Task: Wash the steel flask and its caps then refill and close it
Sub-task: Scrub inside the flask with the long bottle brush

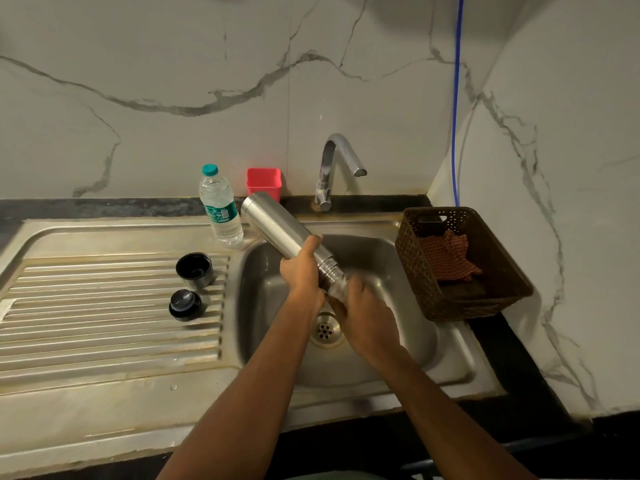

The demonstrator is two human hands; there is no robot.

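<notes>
Standing by the sink [450,358] here, so everything's relative to that basin. Closest to me, two bare forearms reach in over the front rim. The right hand [367,317] sits just above the drain [325,330], curled around the open mouth end of the steel flask [287,230]; it's blurry, so I can't tell how tight that grip really is. The left hand [302,271] is wrapped firmly around the flask's lower body, just above the threaded neck. The flask itself is tipped mouth-down over the basin, its base pointing up and away toward the back-left corner.

Left of the basin, on the ribbed draining board [104,323], the two caps are off: the inner stopper [185,305] nearer to me, and the outer cup cap [194,270] just behind it, lying open side up. They're close but not touching.

On the right rim of the basin sits a brown woven basket [415,265] with a red checked cloth [450,256] inside.

Further back, at the basin's back-left corner, a plastic water bottle [220,206] stands upright, with a pink tub [264,181] behind the flask's base. The chrome tap [332,168] rises from the back rim, no water visibly running.
</notes>
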